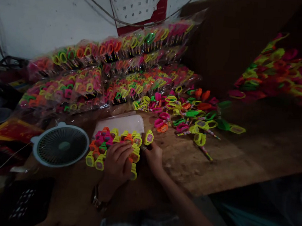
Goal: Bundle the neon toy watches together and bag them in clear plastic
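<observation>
My left hand [116, 164] lies fingers-down on a bunch of small scissors [104, 146] with neon yellow, orange and pink handles, pressing it against the wooden table [240, 160]. My right hand [153, 156] is closed round one pair with a yellow handle [149, 137], held upright at the right end of the bunch. A watch [97, 200] sits on my left wrist. A white sheet or bag [125, 123] lies just behind the bunch.
A loose pile of neon scissors [189, 112] spreads to the right of my hands. Clear bags packed with scissors [112, 72] are stacked along the back wall. A small round fan [61, 144] lies at the left. Another bundle [278, 72] hangs at the right.
</observation>
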